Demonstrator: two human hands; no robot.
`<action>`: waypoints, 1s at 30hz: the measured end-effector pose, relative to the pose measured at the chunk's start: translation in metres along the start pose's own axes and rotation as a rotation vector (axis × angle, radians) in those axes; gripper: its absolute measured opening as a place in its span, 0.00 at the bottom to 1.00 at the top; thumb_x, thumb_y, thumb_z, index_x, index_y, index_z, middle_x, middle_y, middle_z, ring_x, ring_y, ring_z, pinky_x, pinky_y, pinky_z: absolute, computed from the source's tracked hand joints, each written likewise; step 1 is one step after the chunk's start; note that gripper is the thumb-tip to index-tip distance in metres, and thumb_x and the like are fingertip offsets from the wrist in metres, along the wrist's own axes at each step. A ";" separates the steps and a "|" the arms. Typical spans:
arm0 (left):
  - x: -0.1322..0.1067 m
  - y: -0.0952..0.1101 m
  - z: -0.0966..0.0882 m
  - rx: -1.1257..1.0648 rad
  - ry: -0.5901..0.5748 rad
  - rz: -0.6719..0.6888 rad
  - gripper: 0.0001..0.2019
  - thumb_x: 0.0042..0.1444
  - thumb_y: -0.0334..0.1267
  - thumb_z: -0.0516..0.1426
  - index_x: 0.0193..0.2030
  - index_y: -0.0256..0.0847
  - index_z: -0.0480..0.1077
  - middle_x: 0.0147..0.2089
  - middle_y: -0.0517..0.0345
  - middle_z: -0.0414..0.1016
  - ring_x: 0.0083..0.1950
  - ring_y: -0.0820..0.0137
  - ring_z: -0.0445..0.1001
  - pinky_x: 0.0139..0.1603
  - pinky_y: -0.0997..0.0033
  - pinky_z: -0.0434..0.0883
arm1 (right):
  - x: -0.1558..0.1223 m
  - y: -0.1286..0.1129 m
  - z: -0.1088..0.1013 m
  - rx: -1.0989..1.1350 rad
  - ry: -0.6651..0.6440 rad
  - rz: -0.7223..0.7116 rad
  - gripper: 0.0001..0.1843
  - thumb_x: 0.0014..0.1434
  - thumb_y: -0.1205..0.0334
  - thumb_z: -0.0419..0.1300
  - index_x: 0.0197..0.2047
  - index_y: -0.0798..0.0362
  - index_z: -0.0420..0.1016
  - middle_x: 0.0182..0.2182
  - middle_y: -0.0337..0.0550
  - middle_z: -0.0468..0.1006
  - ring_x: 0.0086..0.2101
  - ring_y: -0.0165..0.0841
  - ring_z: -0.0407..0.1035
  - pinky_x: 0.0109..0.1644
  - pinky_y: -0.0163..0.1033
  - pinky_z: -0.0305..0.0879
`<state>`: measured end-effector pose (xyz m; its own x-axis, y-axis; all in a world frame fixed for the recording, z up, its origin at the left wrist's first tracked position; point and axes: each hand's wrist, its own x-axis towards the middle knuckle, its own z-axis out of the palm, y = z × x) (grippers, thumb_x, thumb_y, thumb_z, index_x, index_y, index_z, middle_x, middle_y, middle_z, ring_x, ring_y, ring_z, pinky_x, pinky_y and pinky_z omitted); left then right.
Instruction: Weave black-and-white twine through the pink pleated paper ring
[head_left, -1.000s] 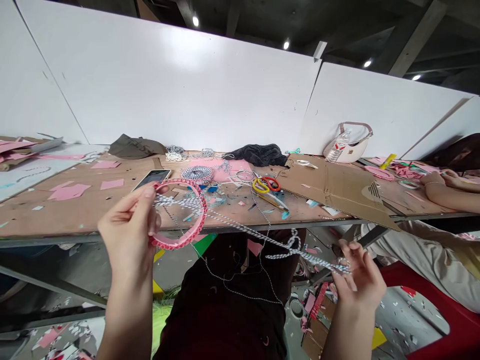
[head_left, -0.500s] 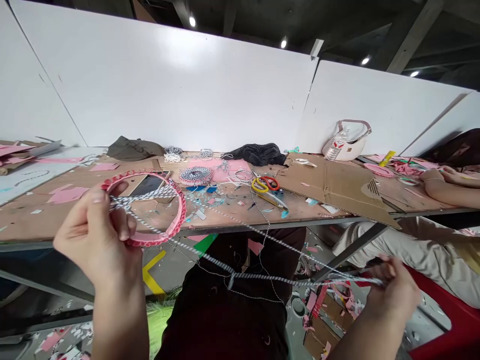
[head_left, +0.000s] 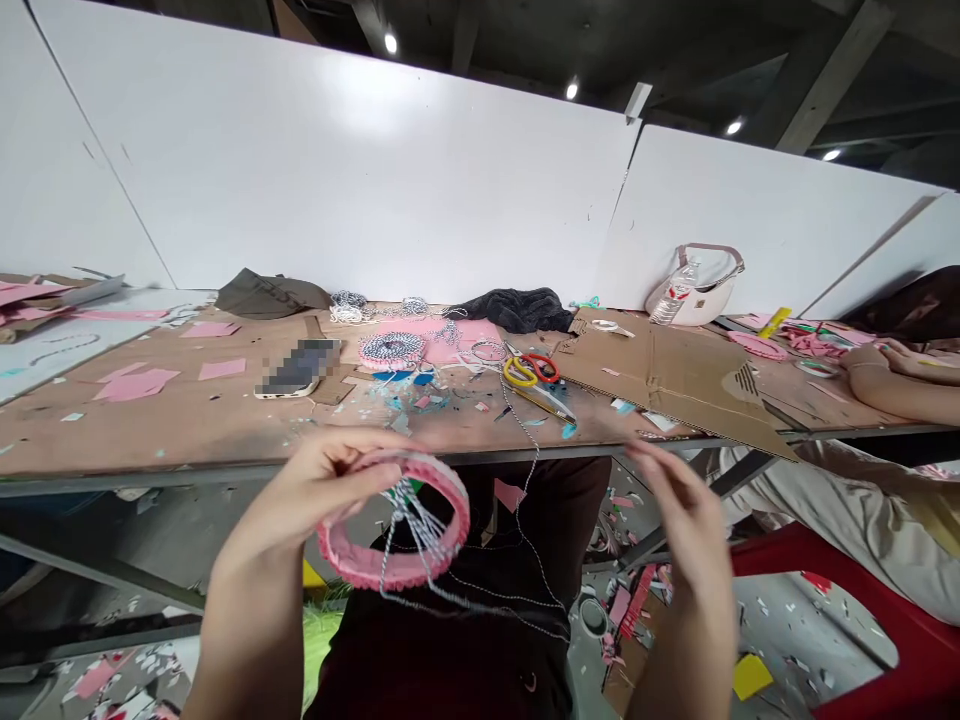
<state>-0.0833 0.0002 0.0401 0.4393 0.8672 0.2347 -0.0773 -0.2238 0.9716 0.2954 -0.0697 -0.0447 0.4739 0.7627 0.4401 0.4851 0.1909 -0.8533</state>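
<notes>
My left hand [head_left: 330,485] grips the upper left rim of a pink ruffled ring [head_left: 352,572], thumb on top and fingers behind. Black-and-white cord [head_left: 420,530] is gathered near the thumb and fans across the ring's opening. Its strands hang over the lower rim toward my lap, and a thin length runs up onto the table. To the right of the ring, my right hand [head_left: 679,500] is raised with fingers extended and slightly blurred, holding nothing. Scissors with yellow and red handles [head_left: 520,372] lie on the table beyond.
A phone [head_left: 300,368], a coiled cord piece [head_left: 391,350], a cardboard sheet [head_left: 675,370] and pink paper scraps [head_left: 139,384] lie on the table. A bottle [head_left: 675,292] leans by a white bag [head_left: 709,300]. At right are another person's arm [head_left: 900,385] and a red stool [head_left: 810,550].
My left hand brought the pink ring down and right, below the table edge. My right hand let go of the cord and moved up and left; the stretched strands now hang slack.
</notes>
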 end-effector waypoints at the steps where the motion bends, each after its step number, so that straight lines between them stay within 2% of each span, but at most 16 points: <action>1: 0.002 -0.001 0.004 -0.014 -0.106 -0.006 0.12 0.52 0.47 0.68 0.41 0.45 0.85 0.14 0.62 0.67 0.13 0.81 0.55 0.13 0.80 0.50 | -0.003 -0.020 0.026 0.203 -0.204 -0.013 0.20 0.66 0.45 0.58 0.53 0.45 0.80 0.52 0.51 0.80 0.53 0.48 0.74 0.63 0.56 0.64; 2: 0.004 -0.003 0.009 -0.041 -0.180 0.002 0.13 0.53 0.48 0.68 0.41 0.45 0.85 0.18 0.58 0.74 0.16 0.78 0.62 0.15 0.80 0.57 | -0.006 -0.039 0.051 0.368 -0.386 -0.055 0.18 0.68 0.47 0.57 0.55 0.43 0.79 0.54 0.48 0.80 0.55 0.45 0.73 0.64 0.53 0.65; 4: 0.009 -0.006 0.018 -0.105 -0.272 0.031 0.14 0.53 0.49 0.68 0.43 0.47 0.85 0.29 0.53 0.83 0.26 0.73 0.75 0.26 0.78 0.70 | -0.012 -0.069 0.092 0.559 -0.723 -0.134 0.20 0.70 0.50 0.57 0.62 0.40 0.74 0.59 0.44 0.76 0.59 0.42 0.69 0.66 0.50 0.62; 5: 0.010 -0.008 0.021 -0.130 -0.299 0.044 0.14 0.53 0.48 0.68 0.44 0.47 0.84 0.33 0.52 0.84 0.31 0.71 0.78 0.31 0.77 0.73 | -0.016 -0.079 0.107 0.615 -0.840 -0.165 0.21 0.69 0.51 0.58 0.64 0.40 0.72 0.60 0.44 0.74 0.61 0.41 0.68 0.67 0.49 0.62; 7: 0.012 -0.010 0.024 -0.168 -0.338 0.049 0.13 0.55 0.46 0.68 0.46 0.48 0.84 0.35 0.53 0.85 0.35 0.69 0.81 0.38 0.76 0.75 | -0.021 -0.089 0.126 0.685 -0.946 -0.181 0.23 0.67 0.51 0.62 0.64 0.40 0.72 0.58 0.43 0.77 0.58 0.40 0.71 0.65 0.47 0.64; 9: 0.011 -0.012 0.023 -0.187 -0.353 0.040 0.13 0.56 0.44 0.67 0.48 0.47 0.83 0.37 0.53 0.86 0.38 0.69 0.82 0.40 0.76 0.76 | -0.023 -0.089 0.132 0.722 -0.913 -0.157 0.19 0.64 0.51 0.65 0.57 0.43 0.78 0.50 0.43 0.82 0.49 0.38 0.76 0.57 0.44 0.70; 11: 0.009 -0.010 0.021 -0.182 -0.365 0.028 0.12 0.56 0.43 0.67 0.47 0.46 0.83 0.40 0.52 0.86 0.39 0.68 0.83 0.41 0.76 0.76 | -0.021 -0.085 0.131 0.698 -0.816 -0.128 0.11 0.62 0.52 0.67 0.46 0.45 0.84 0.38 0.42 0.84 0.39 0.35 0.79 0.46 0.39 0.74; 14: 0.005 -0.005 0.018 -0.135 -0.423 -0.009 0.11 0.54 0.40 0.68 0.45 0.44 0.84 0.41 0.51 0.87 0.38 0.67 0.83 0.40 0.75 0.76 | -0.009 -0.081 0.122 0.568 -0.576 -0.122 0.09 0.60 0.53 0.67 0.35 0.49 0.84 0.28 0.40 0.82 0.26 0.32 0.74 0.33 0.36 0.72; 17: 0.004 -0.005 0.019 -0.108 -0.425 -0.035 0.12 0.54 0.37 0.68 0.46 0.44 0.83 0.44 0.51 0.86 0.41 0.67 0.83 0.44 0.73 0.76 | 0.004 -0.079 0.107 0.498 -0.391 -0.120 0.10 0.60 0.53 0.66 0.34 0.51 0.81 0.24 0.39 0.78 0.23 0.30 0.69 0.27 0.34 0.66; 19: 0.005 -0.008 0.020 -0.124 -0.388 -0.029 0.12 0.54 0.37 0.68 0.45 0.43 0.83 0.44 0.51 0.86 0.40 0.67 0.82 0.44 0.71 0.76 | 0.009 -0.078 0.099 0.505 -0.376 -0.120 0.09 0.61 0.55 0.65 0.34 0.52 0.80 0.22 0.38 0.75 0.22 0.29 0.67 0.25 0.33 0.62; 21: 0.007 -0.012 0.020 -0.159 -0.370 -0.026 0.11 0.53 0.39 0.69 0.44 0.42 0.84 0.40 0.51 0.86 0.35 0.69 0.80 0.37 0.73 0.75 | 0.010 -0.076 0.096 0.531 -0.396 -0.128 0.08 0.62 0.57 0.64 0.34 0.52 0.79 0.23 0.37 0.74 0.21 0.28 0.66 0.24 0.33 0.61; 24: 0.007 -0.011 0.019 -0.150 -0.349 -0.022 0.11 0.55 0.38 0.67 0.46 0.43 0.83 0.36 0.55 0.84 0.28 0.74 0.74 0.28 0.77 0.69 | 0.007 -0.072 0.099 0.579 -0.380 -0.126 0.08 0.62 0.57 0.64 0.36 0.52 0.79 0.23 0.37 0.73 0.21 0.28 0.65 0.25 0.34 0.62; 27: 0.004 -0.006 0.017 -0.092 -0.313 -0.003 0.11 0.59 0.35 0.64 0.48 0.42 0.80 0.35 0.57 0.80 0.29 0.76 0.70 0.27 0.78 0.65 | 0.005 -0.071 0.103 0.584 -0.346 -0.122 0.08 0.63 0.56 0.63 0.38 0.51 0.80 0.22 0.36 0.72 0.22 0.28 0.65 0.27 0.35 0.63; 30: 0.002 -0.002 0.017 -0.123 -0.309 0.007 0.08 0.61 0.33 0.63 0.47 0.41 0.76 0.32 0.61 0.75 0.25 0.78 0.63 0.24 0.79 0.59 | 0.001 -0.077 0.102 0.564 -0.450 -0.156 0.09 0.65 0.56 0.62 0.41 0.50 0.81 0.27 0.38 0.74 0.25 0.28 0.66 0.28 0.34 0.61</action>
<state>-0.0671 -0.0048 0.0381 0.6876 0.6855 0.2393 -0.1808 -0.1575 0.9708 0.1836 -0.0207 -0.0065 0.0244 0.8570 0.5147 0.0129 0.5146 -0.8573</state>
